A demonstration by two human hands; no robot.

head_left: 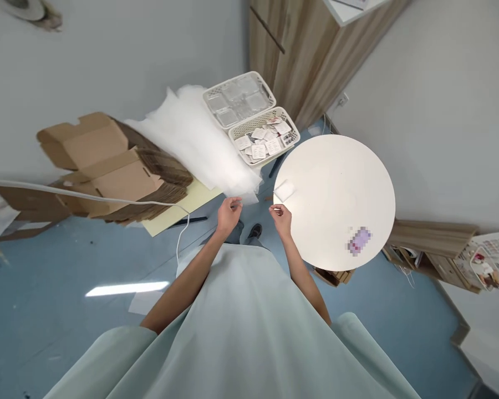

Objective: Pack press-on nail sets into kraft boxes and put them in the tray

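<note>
My left hand point(228, 215) has its thumb and fingers pinched together, just in front of the near end of a stack of thin white packing sheets point(195, 141). Whatever may sit in that pinch is too small to make out. At the left edge of the round white table point(336, 194), my right hand point(281, 219) is also curled into a pinch, its contents unclear. A small flat white packet point(284, 190) lies on the tabletop just beyond my right fingers.
Folded brown cardboard boxes point(103, 160) are piled left of the sheets. Behind stand a basket of clear plastic boxes point(239, 100) and a basket of small white packets point(266, 138). A blurred purple item point(359, 241) lies on the round table. A white cable point(87, 195) crosses the left side.
</note>
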